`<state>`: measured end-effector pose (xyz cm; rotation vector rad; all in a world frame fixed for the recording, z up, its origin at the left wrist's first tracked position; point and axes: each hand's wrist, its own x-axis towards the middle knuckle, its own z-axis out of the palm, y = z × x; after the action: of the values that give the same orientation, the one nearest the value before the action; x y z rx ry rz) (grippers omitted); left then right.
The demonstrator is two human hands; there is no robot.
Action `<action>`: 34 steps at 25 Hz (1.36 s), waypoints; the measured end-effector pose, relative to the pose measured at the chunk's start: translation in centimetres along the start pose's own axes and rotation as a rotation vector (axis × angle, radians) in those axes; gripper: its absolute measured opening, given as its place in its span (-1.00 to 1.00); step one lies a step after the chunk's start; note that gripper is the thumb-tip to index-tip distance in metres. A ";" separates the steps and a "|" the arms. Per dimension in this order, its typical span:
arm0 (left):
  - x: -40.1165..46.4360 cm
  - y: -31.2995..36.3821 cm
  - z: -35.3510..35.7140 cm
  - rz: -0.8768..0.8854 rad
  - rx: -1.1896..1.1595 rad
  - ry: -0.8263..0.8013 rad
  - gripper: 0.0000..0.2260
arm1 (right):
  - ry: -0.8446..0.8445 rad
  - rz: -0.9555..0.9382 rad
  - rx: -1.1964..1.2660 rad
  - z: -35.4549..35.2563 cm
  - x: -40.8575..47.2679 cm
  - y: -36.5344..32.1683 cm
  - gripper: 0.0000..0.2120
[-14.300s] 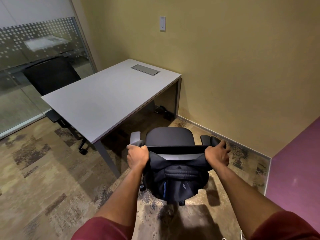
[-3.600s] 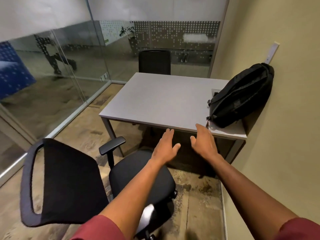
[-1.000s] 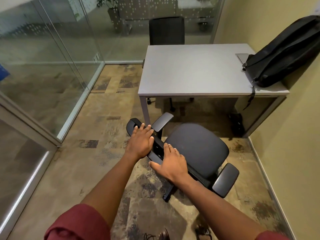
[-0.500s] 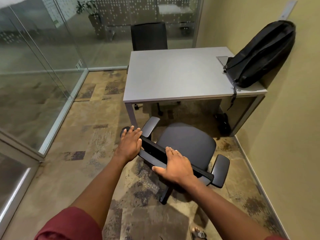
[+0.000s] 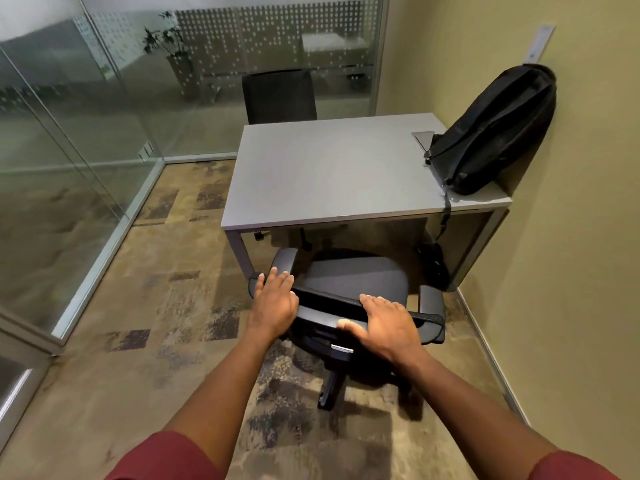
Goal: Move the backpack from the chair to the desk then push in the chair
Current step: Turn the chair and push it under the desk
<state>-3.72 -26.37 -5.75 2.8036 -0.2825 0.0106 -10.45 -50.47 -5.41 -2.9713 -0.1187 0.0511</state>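
Observation:
The black backpack (image 5: 491,129) leans against the yellow wall on the right end of the grey desk (image 5: 325,174), one strap hanging over the front edge. The black office chair (image 5: 356,282) stands just in front of the desk, its seat front under the desk edge. My left hand (image 5: 275,301) rests flat on the left end of the chair's backrest top. My right hand (image 5: 384,322) lies over the right part of the backrest top, thumb on its rear face.
A second black chair (image 5: 278,97) stands at the desk's far side. Glass walls (image 5: 86,133) close the room on the left and back. The yellow wall (image 5: 571,254) runs close along the right. Patterned carpet (image 5: 156,306) spreads to the left of the chair.
The chair has rolled closer to the desk and turned to face it squarely. Both hands stayed on the backrest top.

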 end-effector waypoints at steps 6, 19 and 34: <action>3.3 4.2 1.3 -0.088 -0.002 0.014 -0.56 | -0.010 -0.040 -0.001 -1.5 3.6 5.3 -0.15; 10.2 11.0 3.7 -0.140 0.009 -0.003 -0.60 | -0.035 -0.142 -0.033 -3.7 11.1 14.9 -0.15; 26.6 14.0 4.2 0.016 0.155 -0.087 -0.47 | -0.037 -0.211 -0.027 -6.1 25.9 24.5 -0.16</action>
<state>19.52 -45.83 -4.25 2.9599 -0.3389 -0.0897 17.47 -73.41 -4.18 -2.9665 -0.4391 0.0788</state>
